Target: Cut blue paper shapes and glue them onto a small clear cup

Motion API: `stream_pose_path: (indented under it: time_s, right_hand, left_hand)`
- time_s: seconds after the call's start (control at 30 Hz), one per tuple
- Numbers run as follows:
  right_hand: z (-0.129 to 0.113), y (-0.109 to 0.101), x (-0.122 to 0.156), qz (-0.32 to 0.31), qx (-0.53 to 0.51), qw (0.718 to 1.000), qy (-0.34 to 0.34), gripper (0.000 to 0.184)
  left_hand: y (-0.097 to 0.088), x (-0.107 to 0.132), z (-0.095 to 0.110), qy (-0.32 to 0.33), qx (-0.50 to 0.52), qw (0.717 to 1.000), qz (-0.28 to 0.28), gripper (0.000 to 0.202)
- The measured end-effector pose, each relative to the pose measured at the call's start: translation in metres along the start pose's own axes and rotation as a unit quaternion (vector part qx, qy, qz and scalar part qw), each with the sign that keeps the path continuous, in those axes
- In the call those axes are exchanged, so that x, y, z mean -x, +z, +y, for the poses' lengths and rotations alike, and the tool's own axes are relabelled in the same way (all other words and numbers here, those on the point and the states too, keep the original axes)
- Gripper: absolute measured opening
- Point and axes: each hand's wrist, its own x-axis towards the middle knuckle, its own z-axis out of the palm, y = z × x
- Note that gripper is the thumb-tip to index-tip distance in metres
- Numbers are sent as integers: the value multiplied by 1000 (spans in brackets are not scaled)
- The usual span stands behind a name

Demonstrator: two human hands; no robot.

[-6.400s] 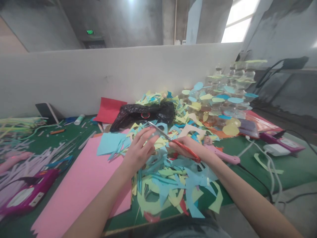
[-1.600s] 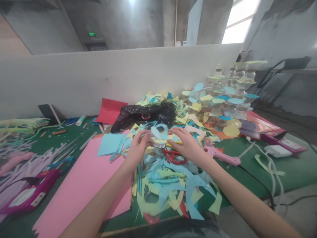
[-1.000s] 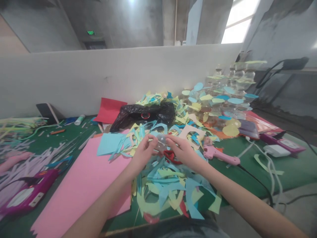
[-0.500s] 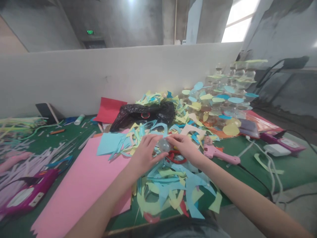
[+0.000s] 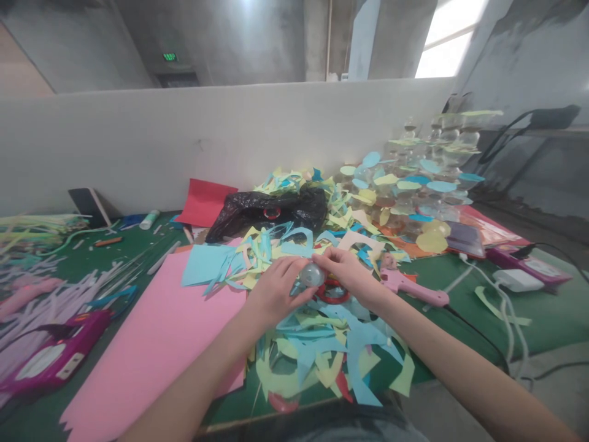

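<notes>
Between my two hands is a small clear, rounded plastic piece (image 5: 311, 275), perhaps a dome or cup. My left hand (image 5: 278, 288) grips it from the left, thumb underneath and fingers over the top. The fingertips of my right hand (image 5: 346, 273) pinch its upper right edge. Red-handled scissors (image 5: 334, 293) lie just below my right hand, their blades hidden. Beneath both hands spread cut scraps of blue and yellow-green paper (image 5: 317, 344), several with round holes.
Pink paper sheets (image 5: 170, 331) lie left, with blue paper (image 5: 207, 264) on top. A black plastic bag (image 5: 294, 212) sits behind. To the right are a pink glue gun (image 5: 414, 288), cables and stacked clear cups with paper discs (image 5: 442, 186). A purple device (image 5: 59, 356) stands left.
The clear piece has turned slightly in my fingers, its round face now showing more toward me. Both hands keep hold of it. The whole view has shifted a little.
</notes>
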Motion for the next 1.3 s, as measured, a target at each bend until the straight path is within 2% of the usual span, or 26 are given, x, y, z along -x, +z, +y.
stream_pose_path:
  time_s: [0.3, 0.83, 1.03, 1.13, 1.3]
  right_hand:
    - [-3, -1, 0, -27, 33, 999, -1, 48]
    - [0, -2, 0, -25, 67, 997, -41, 43]
    - [6, -1, -5, 12, 28, 997, -70, 43]
    - [2, -2, -4, 4, -11, 999, -51, 46]
    - [-1, -2, -3, -5, -25, 998, -50, 37]
  left_hand:
    - [-1, -1, 1, -11, 9, 1000, 1, 33]
    - [-1, -1, 0, 13, 1, 1000, 11, 36]
    - [-3, -2, -1, 3, -13, 1000, 26, 38]
    - [-2, -1, -4, -2, -17, 999, 42, 41]
    - [3, 1, -11, 0, -18, 998, 54, 43]
